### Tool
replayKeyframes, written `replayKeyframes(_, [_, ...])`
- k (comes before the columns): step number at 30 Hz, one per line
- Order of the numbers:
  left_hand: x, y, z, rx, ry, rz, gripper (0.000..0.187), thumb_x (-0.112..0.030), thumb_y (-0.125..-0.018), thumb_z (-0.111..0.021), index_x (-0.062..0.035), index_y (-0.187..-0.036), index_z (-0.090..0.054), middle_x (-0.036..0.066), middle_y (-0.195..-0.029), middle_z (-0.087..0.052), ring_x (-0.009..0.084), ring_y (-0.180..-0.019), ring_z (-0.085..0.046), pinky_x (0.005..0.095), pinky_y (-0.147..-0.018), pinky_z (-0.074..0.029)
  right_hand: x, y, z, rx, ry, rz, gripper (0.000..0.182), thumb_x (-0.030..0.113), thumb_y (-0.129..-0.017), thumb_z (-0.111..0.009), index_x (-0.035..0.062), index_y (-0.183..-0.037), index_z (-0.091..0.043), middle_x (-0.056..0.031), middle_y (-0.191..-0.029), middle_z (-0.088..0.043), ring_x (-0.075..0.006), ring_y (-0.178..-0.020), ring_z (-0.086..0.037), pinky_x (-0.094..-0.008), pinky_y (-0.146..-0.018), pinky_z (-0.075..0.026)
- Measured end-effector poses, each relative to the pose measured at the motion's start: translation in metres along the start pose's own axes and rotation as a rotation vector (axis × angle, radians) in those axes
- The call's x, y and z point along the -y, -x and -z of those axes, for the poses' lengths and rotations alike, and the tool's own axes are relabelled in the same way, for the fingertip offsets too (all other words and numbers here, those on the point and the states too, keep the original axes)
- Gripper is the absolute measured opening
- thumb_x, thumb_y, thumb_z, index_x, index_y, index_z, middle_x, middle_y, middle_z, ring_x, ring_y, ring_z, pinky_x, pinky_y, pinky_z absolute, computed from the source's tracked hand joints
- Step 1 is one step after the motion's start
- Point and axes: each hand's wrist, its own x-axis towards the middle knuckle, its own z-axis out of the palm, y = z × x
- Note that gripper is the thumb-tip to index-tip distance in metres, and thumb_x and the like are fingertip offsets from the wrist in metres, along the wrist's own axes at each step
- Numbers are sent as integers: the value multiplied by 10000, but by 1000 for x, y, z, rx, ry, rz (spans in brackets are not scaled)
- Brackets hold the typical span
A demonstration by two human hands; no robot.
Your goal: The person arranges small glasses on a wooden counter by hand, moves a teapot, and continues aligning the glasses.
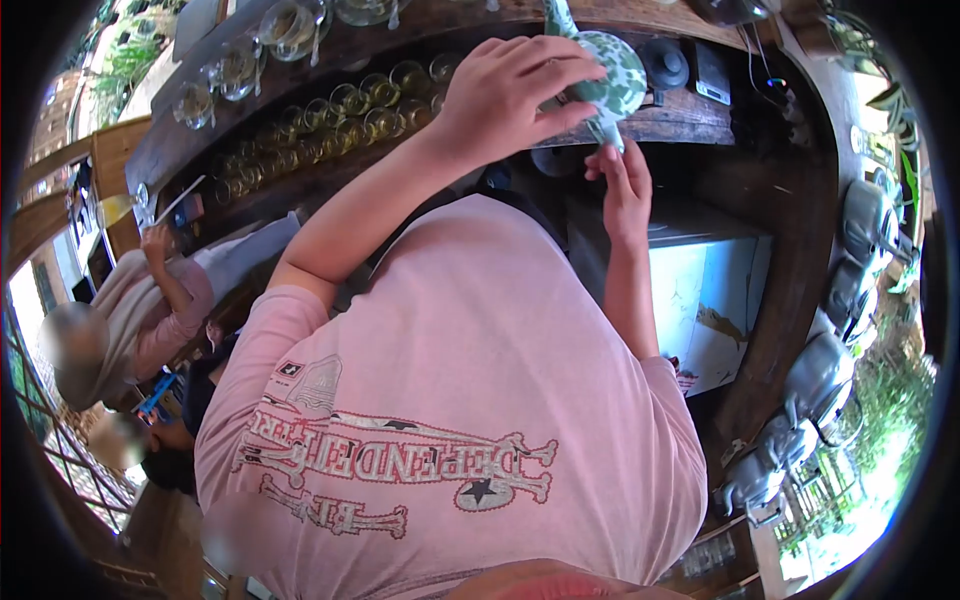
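A round green-and-white patterned teapot [622, 72] is at the top of the view, over the dark wooden counter. A narrow spout-like part points up and away, and another narrow part points back toward me. My left hand [525, 85] reaches over from the left, its thumb and fingers curved onto the teapot's side; what lies between the fingertips is partly hidden. With bent fingers my right hand [625, 185] grips the narrow near end of the teapot.
Rows of glass cups [350, 110] fill the shelf at left, with glass vessels [290, 30] above. A dark round pot [662, 62] and small scale [712, 75] sit right of the teapot. Metal kettles [820, 370] line the right. Two people [165, 300] are at left.
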Motion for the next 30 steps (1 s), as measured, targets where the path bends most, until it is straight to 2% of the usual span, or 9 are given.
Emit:
replayKeyframes(2, [-8, 3, 13, -21, -7, 8, 506, -354, -845, -922, -193, -1291, -742, -35, -1275, -754, 163, -1066, -745, 336, -865, -571, 13, 7, 6, 60, 39, 27, 277, 264, -1148, -636, -10, -1172, -666, -32, -921, -696, -77, -798, -611, -237, -764, -504])
replayKeyframes(6, [-22, 24, 34, -37, 16, 150, 540, -369, -824, -932, -191, -1298, -744, -28, -1262, -753, 163, -1048, -742, 334, -837, -564, 30, 18, 5, 114, 251, 5, 311, 291, -1145, -641, 8, -1017, -633, -19, -853, -646, -80, -758, -593, -253, -705, -489])
replayKeyframes(10, [-21, 62, 46, 111, 50, 291, 527, -344, -820, -928, -166, -1286, -758, -8, -1225, -757, 192, -982, -742, 342, -822, -564, 32, 29, 3, 143, 529, -115, 427, 336, -1131, -660, 28, -852, -559, -20, -765, -554, -89, -698, -536, -279, -637, -440])
replayKeyframes(11, [-22, 72, 47, 166, 65, 327, 522, -334, -821, -926, -156, -1283, -761, -1, -1212, -759, 206, -957, -741, 347, -820, -566, 26, 31, 4, 149, 589, -132, 449, 325, -1119, -670, 15, -827, -527, -60, -734, -511, -141, -676, -520, -334, -625, -422])
replayKeyframes(14, [-17, 102, 44, 204, 153, 417, 518, -326, -832, -919, -151, -1292, -761, 8, -1206, -761, 227, -930, -738, 362, -821, -570, 8, 43, 3, 176, 752, -165, 420, 280, -1105, -674, -1, -834, -518, -114, -723, -478, -227, -659, -522, -398, -627, -418])
replayKeyframes(15, [-16, 110, 44, 221, 170, 456, 516, -323, -834, -918, -147, -1295, -765, 18, -1215, -765, 240, -932, -740, 372, -828, -571, 14, 44, -5, 187, 814, -136, 382, 243, -1081, -690, -7, -842, -530, -163, -738, -498, -321, -664, -522, -443, -639, -422])
replayKeyframes(19, [-10, 135, 36, 225, 234, 544, 510, -328, -836, -919, -142, -1287, -772, 27, -1223, -767, 246, -939, -741, 373, -835, -573, 22, 44, -22, 207, 962, -124, 369, 237, -1060, -714, 3, -831, -544, -188, -742, -556, -390, -655, -517, -472, -629, -429])
replayKeyframes(22, [-4, 143, 34, 219, 269, 588, 511, -323, -829, -928, -129, -1276, -776, 41, -1235, -769, 254, -930, -742, 372, -833, -577, 24, 42, -29, 222, 1044, -62, 376, 234, -1048, -730, 7, -821, -534, -191, -722, -556, -414, -643, -527, -494, -613, -428])
replayKeyframes(30, [3, 161, 30, 159, 405, 669, 532, -222, -820, -956, -80, -1297, -769, 83, -1254, -759, 180, -840, -719, 294, -675, -604, 37, 33, -43, 276, 1138, 67, 384, 214, -1024, -763, 25, -791, -522, -190, -684, -550, -421, -620, -546, -519, -587, -426])
